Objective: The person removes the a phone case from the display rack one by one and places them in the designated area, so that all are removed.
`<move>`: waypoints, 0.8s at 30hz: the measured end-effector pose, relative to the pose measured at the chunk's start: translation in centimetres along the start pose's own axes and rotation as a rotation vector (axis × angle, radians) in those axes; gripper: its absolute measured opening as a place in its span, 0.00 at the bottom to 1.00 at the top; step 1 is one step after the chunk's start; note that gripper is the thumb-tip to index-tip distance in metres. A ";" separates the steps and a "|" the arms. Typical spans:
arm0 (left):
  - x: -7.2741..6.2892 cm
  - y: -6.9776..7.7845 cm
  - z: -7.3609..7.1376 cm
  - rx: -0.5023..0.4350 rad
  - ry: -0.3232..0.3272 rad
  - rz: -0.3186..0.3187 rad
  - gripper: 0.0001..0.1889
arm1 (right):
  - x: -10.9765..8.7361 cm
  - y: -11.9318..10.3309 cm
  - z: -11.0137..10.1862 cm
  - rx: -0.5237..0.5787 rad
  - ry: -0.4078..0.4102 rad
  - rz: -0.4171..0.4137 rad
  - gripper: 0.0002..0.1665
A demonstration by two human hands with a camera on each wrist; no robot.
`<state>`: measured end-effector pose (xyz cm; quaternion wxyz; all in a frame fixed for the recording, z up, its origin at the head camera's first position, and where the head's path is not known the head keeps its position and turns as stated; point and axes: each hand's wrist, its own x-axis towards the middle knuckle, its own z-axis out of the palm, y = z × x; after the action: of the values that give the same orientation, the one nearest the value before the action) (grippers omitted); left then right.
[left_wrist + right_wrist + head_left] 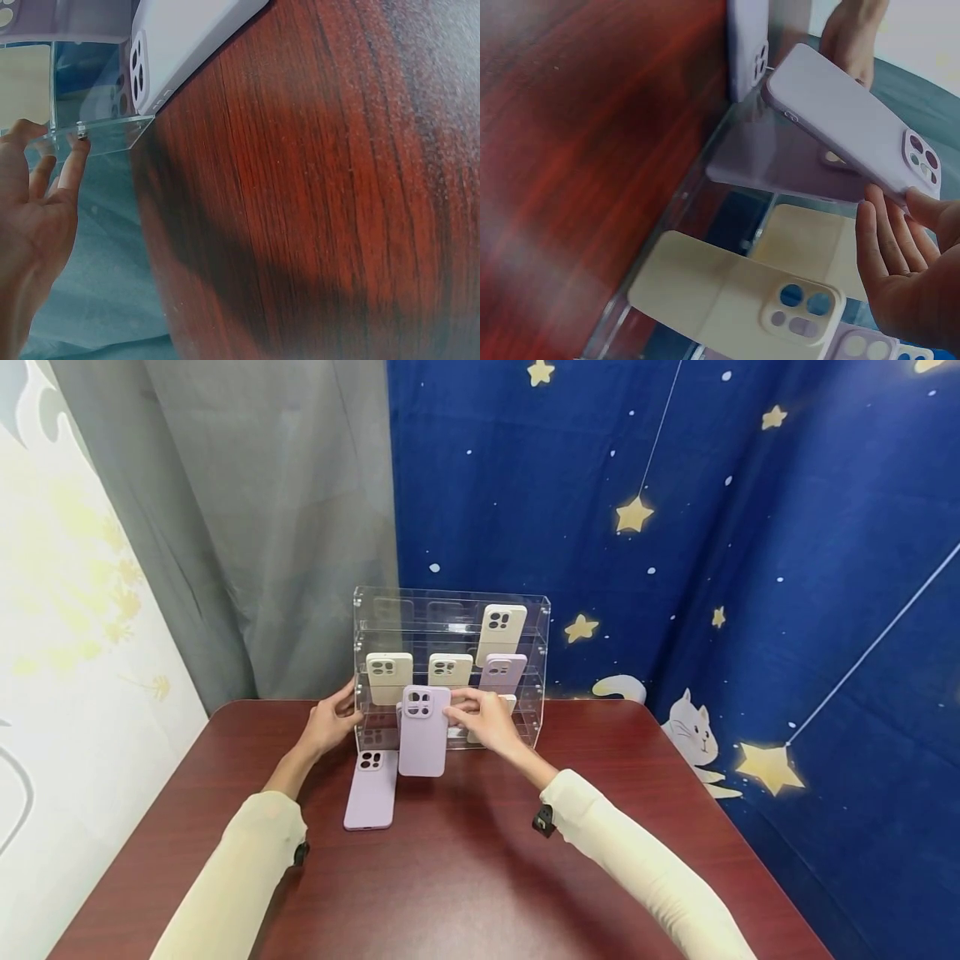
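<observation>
My right hand (pixel 487 718) pinches a light purple phone case (pixel 422 739) by its upper right edge, holding it upright in front of a clear acrylic tiered rack (pixel 545 693). In the right wrist view, thumb and fingers meet at the case's camera end, and another purple case (pixel 780 161) shows behind it on the rack. My left hand (pixel 327 724) rests its fingertips against the rack's left side panel, as the left wrist view also shows. A third purple case (pixel 371 793) lies on the table at the rack's front left corner.
Cream phone cases stand on the rack: one (pixel 502 625) at upper right, one (pixel 389 670) at left, one (pixel 450 668) mid-row. A purple case (pixel 503 670) stands below the upper one. The dark red wooden table (pixel 480 877) reaches back to grey and blue curtains (pixel 525 485).
</observation>
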<state>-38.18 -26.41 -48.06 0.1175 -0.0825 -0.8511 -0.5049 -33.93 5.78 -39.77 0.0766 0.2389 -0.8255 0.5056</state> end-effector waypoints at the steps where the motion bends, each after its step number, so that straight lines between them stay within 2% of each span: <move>1: 0.0 0.0 0.0 0.000 -0.001 0.003 0.41 | -0.1 0.2 0.1 0.004 0.000 0.006 0.21; 16: -0.2 0.0 0.0 -0.004 -0.011 0.021 0.40 | -1.3 2.3 1.5 -0.039 -0.043 0.043 0.18; 24: 0.0 -0.3 0.0 -0.013 -0.005 0.030 0.41 | -1.7 3.1 2.5 0.031 -0.075 0.097 0.19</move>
<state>-38.21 -26.60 -48.33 0.1226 -0.0972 -0.8467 -0.5086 -33.65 5.32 -44.02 0.0171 0.2185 -0.8304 0.5123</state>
